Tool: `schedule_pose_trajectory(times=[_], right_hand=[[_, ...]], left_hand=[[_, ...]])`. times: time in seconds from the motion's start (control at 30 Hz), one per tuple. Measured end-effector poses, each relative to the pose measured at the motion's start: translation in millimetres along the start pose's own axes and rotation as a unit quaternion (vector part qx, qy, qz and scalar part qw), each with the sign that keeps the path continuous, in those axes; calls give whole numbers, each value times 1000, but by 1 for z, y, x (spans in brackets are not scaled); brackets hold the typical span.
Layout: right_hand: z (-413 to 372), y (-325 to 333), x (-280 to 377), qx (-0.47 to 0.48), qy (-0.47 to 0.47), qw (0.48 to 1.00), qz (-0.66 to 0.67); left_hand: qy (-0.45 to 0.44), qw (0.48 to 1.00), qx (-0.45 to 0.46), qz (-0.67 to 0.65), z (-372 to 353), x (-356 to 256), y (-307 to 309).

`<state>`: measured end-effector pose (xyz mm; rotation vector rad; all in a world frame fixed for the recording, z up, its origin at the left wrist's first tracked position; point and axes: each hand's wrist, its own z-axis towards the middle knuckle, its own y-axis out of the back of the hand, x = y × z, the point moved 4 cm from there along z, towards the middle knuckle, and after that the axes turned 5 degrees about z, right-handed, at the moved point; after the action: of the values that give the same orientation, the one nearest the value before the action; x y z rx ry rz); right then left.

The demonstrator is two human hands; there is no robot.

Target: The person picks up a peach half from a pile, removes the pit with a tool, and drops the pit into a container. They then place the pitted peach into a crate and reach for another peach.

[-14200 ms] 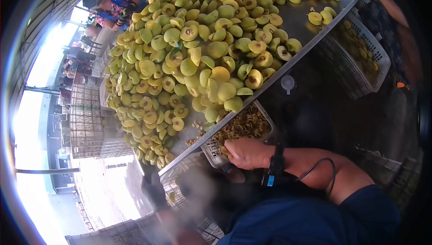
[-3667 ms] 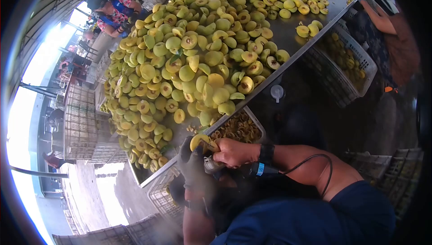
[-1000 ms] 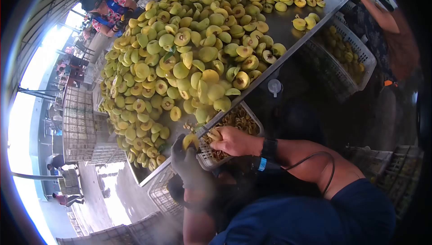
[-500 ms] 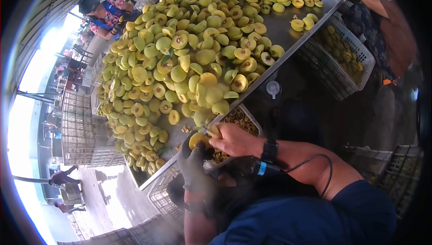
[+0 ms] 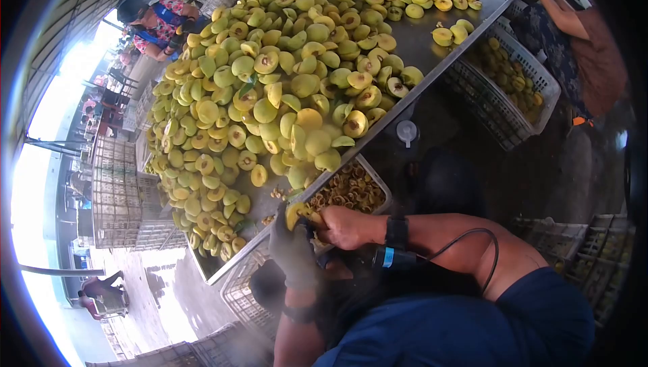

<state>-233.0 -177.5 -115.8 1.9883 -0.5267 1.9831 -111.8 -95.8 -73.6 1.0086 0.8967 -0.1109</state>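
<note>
My left hand (image 5: 291,253), in a pale grey glove, is closed around a yellow-green fruit half (image 5: 295,214) that looks like a peach. My bare right hand (image 5: 345,227) is curled in a fist right beside that fruit half, its fingers at the fruit's edge. What the right fist grips is mostly hidden; a small yellowish end shows by the fingers. Just beyond both hands sits a crate (image 5: 386,195) with brown pit scraps (image 5: 351,188). A big heap of fruit halves (image 5: 270,97) covers much of the metal table (image 5: 432,40).
The table's raised metal rim (image 5: 398,112) runs close to my hands. A crate of fruit (image 5: 503,114) stands on the floor at right, near a person in brown (image 5: 597,57). Across the heap works another person (image 5: 158,26). Stacked crates (image 5: 121,191) stand at left.
My right hand has moved slightly down, and its wrist has turned. My left hand has shifted a little, still holding the fruit half. More of the pit scraps shows.
</note>
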Motion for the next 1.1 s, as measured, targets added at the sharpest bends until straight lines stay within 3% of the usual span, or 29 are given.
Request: schedule_pose_trajectory(times=[0.1,0.2,0.3,0.4,0.5,0.6,0.67,0.7,0.73,0.83,0.93,1.03,1.1], right_hand=[[12,-8,-15,-49,35,992,-112],[11,-8,-16,-29,55,998,-26],[14,-15,-20,-37,17,995,-94],[14,-13,-15,-13,51,998,-30],[21,-20,-37,-151,8,982,-110],[21,-17,-45,110,-105,983,105],[21,-14,-13,45,91,992,76],[16,-11,8,17,187,981,56],[7,-5,28,1,59,990,-126],[0,-11,8,-98,-27,987,-121],[1,-11,16,-56,40,991,-116],[15,-20,-5,24,47,997,-53],[10,-22,-4,9,-32,990,-138]], left_hand=[[20,1000,-19,-4,-4,3,2],[15,999,-21,-24,-5,4,3],[34,998,-18,-44,-4,5,5],[50,997,16,-57,-6,10,9],[7,999,15,-40,2,13,9],[-5,996,32,-84,-2,6,17],[-44,996,8,-76,0,5,26],[-22,996,11,-85,0,12,22],[2,996,17,-91,-2,18,20],[21,993,18,-116,-3,28,12],[3,999,-4,-48,-8,25,9],[-57,997,-21,52,-11,13,15],[-69,997,-14,34,-17,12,14]])
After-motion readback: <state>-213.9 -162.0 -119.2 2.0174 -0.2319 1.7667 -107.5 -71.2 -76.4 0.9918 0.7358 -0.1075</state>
